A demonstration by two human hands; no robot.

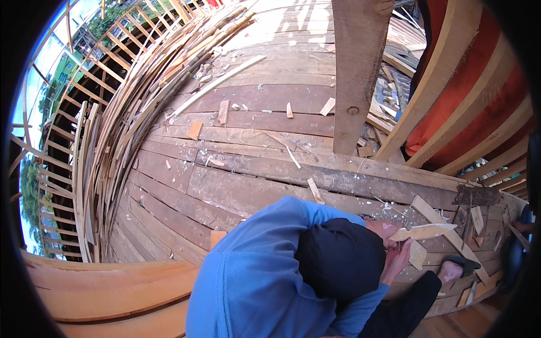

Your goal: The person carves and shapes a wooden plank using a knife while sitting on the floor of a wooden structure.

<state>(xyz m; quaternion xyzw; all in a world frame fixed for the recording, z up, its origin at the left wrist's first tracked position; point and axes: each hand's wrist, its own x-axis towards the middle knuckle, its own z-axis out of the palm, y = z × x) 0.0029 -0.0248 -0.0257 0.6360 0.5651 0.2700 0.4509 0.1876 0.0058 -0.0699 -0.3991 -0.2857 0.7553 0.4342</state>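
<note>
Neither of my hands shows in the head view. Just in front of me a person in a blue long-sleeved top (pixel 248 276) and a dark cap (pixel 341 259) bends forward, seen from behind and above. That person's hands (pixel 398 260) hold a pale, pointed piece of wood (pixel 425 231), its tip toward the right. The cap and shoulder partly hide the grip, and no tool can be made out. Below it lies a small flat offcut (pixel 417 255), near the person's foot in a dark sandal (pixel 465 265).
Long thin wood strips (pixel 127 124) are heaped along the left railing (pixel 59 194). Shavings and offcuts (pixel 194 130) litter the plank floor (pixel 225 191). An upright post (pixel 360 73) stands beside slanted slats (pixel 451 79) with red cloth behind. Dark clothing (pixel 514 248) shows at the right rim.
</note>
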